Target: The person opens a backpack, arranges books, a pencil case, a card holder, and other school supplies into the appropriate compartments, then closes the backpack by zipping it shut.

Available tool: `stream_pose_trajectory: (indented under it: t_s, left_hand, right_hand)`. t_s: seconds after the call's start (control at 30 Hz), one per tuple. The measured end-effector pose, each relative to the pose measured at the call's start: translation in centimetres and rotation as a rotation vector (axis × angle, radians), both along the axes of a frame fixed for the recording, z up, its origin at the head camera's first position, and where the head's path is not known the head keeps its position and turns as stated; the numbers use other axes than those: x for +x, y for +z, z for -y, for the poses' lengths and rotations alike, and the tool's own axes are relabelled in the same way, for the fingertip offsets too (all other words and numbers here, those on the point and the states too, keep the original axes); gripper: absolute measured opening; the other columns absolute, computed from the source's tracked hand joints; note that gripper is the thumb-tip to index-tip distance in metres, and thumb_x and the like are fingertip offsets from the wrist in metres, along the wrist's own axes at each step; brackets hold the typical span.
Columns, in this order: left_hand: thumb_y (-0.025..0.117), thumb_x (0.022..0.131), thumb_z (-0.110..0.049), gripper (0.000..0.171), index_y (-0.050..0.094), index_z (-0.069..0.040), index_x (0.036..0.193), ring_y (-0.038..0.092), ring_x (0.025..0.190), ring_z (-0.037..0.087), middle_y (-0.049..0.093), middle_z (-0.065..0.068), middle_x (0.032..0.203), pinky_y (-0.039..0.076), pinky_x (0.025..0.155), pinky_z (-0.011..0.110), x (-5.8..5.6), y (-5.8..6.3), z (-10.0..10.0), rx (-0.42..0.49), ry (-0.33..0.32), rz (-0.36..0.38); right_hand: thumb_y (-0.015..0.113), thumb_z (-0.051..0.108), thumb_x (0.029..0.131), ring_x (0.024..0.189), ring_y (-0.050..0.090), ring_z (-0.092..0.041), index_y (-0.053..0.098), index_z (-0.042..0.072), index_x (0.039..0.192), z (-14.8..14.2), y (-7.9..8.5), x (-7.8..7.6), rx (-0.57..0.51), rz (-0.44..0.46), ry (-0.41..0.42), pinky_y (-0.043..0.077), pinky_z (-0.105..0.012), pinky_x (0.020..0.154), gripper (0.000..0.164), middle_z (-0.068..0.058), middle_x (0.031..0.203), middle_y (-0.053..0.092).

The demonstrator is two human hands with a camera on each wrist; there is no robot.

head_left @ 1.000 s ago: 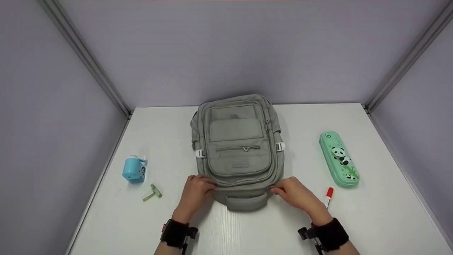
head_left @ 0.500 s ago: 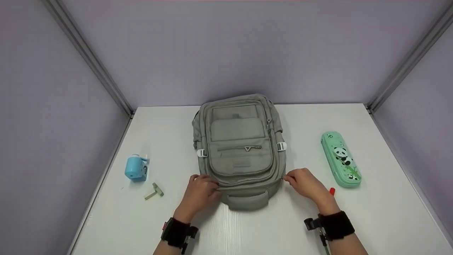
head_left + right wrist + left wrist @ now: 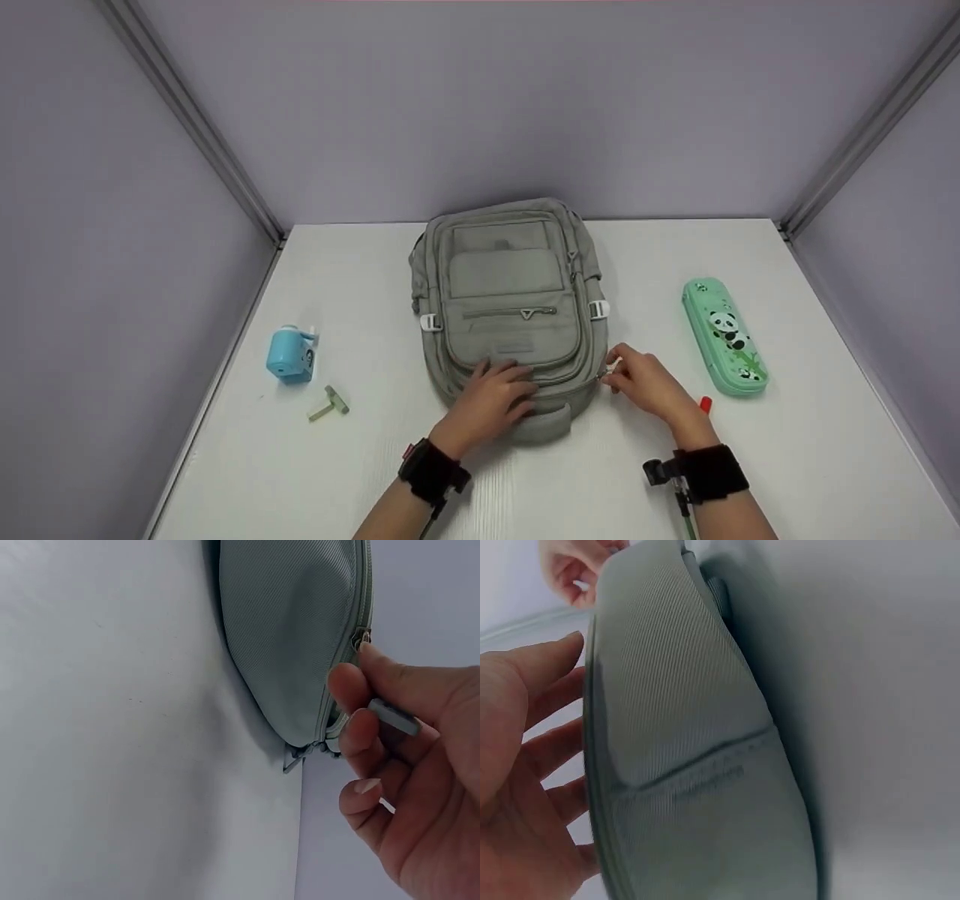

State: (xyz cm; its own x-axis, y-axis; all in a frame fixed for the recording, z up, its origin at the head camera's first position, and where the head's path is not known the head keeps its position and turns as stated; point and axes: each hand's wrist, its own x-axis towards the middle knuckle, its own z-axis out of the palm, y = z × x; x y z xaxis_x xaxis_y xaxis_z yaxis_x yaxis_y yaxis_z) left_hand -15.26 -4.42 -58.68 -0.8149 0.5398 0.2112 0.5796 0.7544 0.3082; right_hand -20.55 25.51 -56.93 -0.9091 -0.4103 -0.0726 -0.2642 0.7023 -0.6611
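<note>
Head view shows the backpack [image 3: 506,274] lying on the table [image 3: 360,300]. The left hand [image 3: 489,403], fingers spread, rests on its near end; the right hand [image 3: 645,381] pinches its zip [image 3: 361,637] at the right edge.

Grey backpack [image 3: 504,274]: carry handle [image 3: 544,427] part-covered by left grip [image 3: 486,409] | Front label [image 3: 513,348]: markings too small to tell | Left grip fingers [image 3: 559,746]: tips hidden behind backpack edge | Zipper pull [image 3: 395,718]: part-covered by right grip [image 3: 420,757] | Red cap [image 3: 706,405]: remainder hidden behind right wrist [image 3: 696,433] | Forearms [image 3: 739,517]: cut off, head view's lower edge
</note>
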Motion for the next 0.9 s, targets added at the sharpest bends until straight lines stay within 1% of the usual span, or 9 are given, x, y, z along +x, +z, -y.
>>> stream_pose_trajectory:
  t_s: [0.03, 0.1, 0.23, 0.33, 0.4, 0.47, 0.63, 0.73, 0.9]
  left_hand:
    - [0.064, 0.102, -0.036, 0.029, 0.074, -0.022, 0.124, 0.05, 0.14, 0.029, 0.061, 0.001, 0.143, 0.034, 0.112, 0.065, -0.2, 0.0, -0.4, 0.001, -0.01, 0.024]
    - [0.064, 0.102, -0.035, 0.029, 0.074, -0.022, 0.126, 0.048, 0.141, 0.032, 0.06, 0.0, 0.145, 0.035, 0.111, 0.066, -0.6, -0.2, -1.0, -0.008, -0.022, 0.046]
    - [0.064, 0.102, -0.032, 0.028, 0.074, -0.021, 0.126, 0.049, 0.14, 0.037, 0.06, -0.002, 0.146, 0.036, 0.109, 0.069, -1.0, -0.4, -1.7, -0.031, -0.031, 0.058]
    - [0.064, 0.102, -0.028, 0.021, 0.077, -0.02, 0.117, 0.05, 0.139, 0.039, 0.061, -0.003, 0.144, 0.036, 0.107, 0.071, -1.1, -0.5, -2.0, -0.029, -0.035, 0.048]
    - [0.065, 0.102, -0.026, 0.017, 0.077, -0.02, 0.111, 0.049, 0.139, 0.041, 0.062, -0.003, 0.143, 0.035, 0.107, 0.072, -1.2, -0.6, -2.0, -0.014, -0.044, 0.049]
    - [0.066, 0.102, -0.025, 0.015, 0.078, -0.02, 0.109, 0.048, 0.14, 0.042, 0.062, -0.003, 0.142, 0.033, 0.107, 0.074, -1.2, -0.7, -1.9, 0.01, -0.057, 0.055]
    - [0.067, 0.1, -0.023, 0.018, 0.08, -0.019, 0.112, 0.043, 0.142, 0.047, 0.064, -0.002, 0.14, 0.025, 0.108, 0.078, -1.2, -0.5, -1.5, 0.084, -0.088, 0.093]
    - [0.069, 0.099, -0.022, 0.017, 0.081, -0.018, 0.109, 0.04, 0.143, 0.049, 0.064, -0.001, 0.14, 0.022, 0.108, 0.079, -1.1, -0.5, -1.4, 0.107, -0.104, 0.115]
    - [0.07, 0.098, -0.022, 0.015, 0.082, -0.019, 0.106, 0.037, 0.143, 0.05, 0.063, -0.001, 0.14, 0.019, 0.11, 0.078, -1.0, -0.7, -1.2, 0.1, -0.13, 0.128]
  right_hand:
    - [0.067, 0.009, 0.098, 0.063, 0.056, -0.012, 0.064, 0.002, 0.105, 0.0, 0.0, -0.1, 0.008, -0.001, -0.001, 0.042, -0.028, 0.058, 0.011, -0.003, 0.072, 0.069]
    - [0.066, 0.01, 0.099, 0.063, 0.054, -0.012, 0.069, 0.002, 0.107, 0.0, -0.1, -0.3, 0.038, -0.012, 0.005, 0.043, -0.028, 0.058, 0.011, -0.003, 0.072, 0.067]
    - [0.066, 0.009, 0.099, 0.065, 0.053, -0.011, 0.074, 0.005, 0.095, 0.1, 0.1, -0.4, 0.094, -0.03, 0.003, 0.043, -0.028, 0.059, 0.009, 0.0, 0.073, 0.066]
    - [0.069, 0.009, 0.097, 0.064, 0.052, -0.011, 0.074, 0.005, 0.087, 0.1, 0.4, -0.3, 0.127, -0.036, 0.001, 0.042, -0.028, 0.059, 0.012, 0.001, 0.071, 0.066]
    - [0.072, 0.01, 0.095, 0.062, 0.052, -0.01, 0.075, 0.005, 0.083, 0.1, 0.6, -0.1, 0.139, -0.042, 0.013, 0.041, -0.028, 0.058, 0.013, 0.002, 0.07, 0.066]
    - [0.074, 0.011, 0.093, 0.061, 0.052, -0.008, 0.076, 0.006, 0.08, 0.1, 0.6, 0.0, 0.15, -0.053, 0.03, 0.041, -0.026, 0.057, 0.014, 0.004, 0.067, 0.066]
    - [0.075, 0.01, 0.09, 0.059, 0.052, -0.006, 0.076, 0.006, 0.076, 0.2, 0.6, 0.1, 0.157, -0.113, 0.05, 0.044, -0.027, 0.057, 0.014, 0.009, 0.061, 0.063]
    - [0.074, 0.008, 0.088, 0.059, 0.053, -0.009, 0.075, 0.008, 0.073, 0.3, 0.6, -0.3, 0.173, -0.165, 0.029, 0.046, -0.031, 0.058, 0.014, 0.006, 0.063, 0.064]
    - [0.073, 0.008, 0.083, 0.059, 0.054, -0.015, 0.072, 0.008, 0.069, 0.2, 0.5, -1.3, 0.223, -0.229, -0.033, 0.047, -0.037, 0.057, 0.013, 0.0, 0.066, 0.066]
